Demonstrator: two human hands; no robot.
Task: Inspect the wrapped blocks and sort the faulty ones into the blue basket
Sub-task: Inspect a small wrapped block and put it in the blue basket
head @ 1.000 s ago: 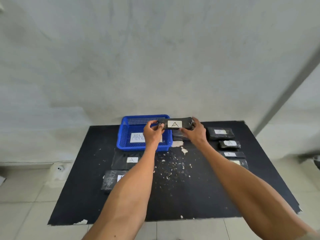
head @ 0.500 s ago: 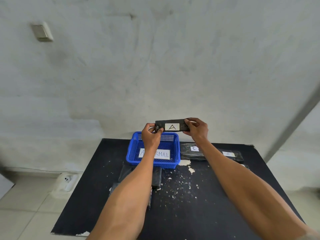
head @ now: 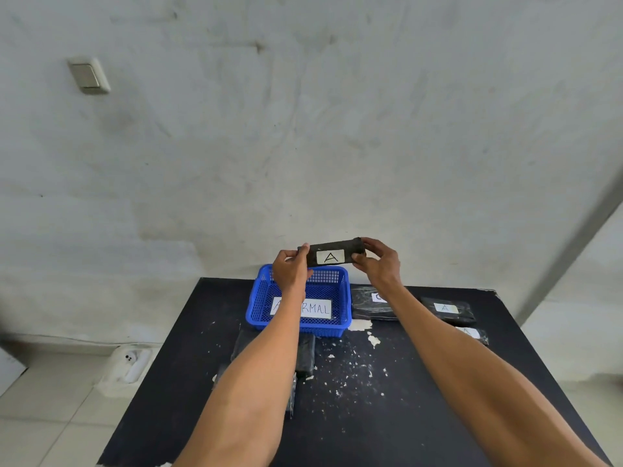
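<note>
Black table (head: 404,416) lies nearest, blue basket (head: 257,310) beyond at twelve o'clock. Above its far rim hangs the wrapped block (head: 332,252), its nine o'clock end pinched by the left hand (head: 290,274), three o'clock by the right hand (head: 379,264). Best turned slowly, checking every face.

basket (head: 259,306) at table (head: 387,416) rear, blocks (head: 446,310) right, block (head: 331,252) above

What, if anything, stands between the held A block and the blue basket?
Nothing visible does. The left hand and right hand hold the A block in the air above the blue basket, whose top is open.
</note>
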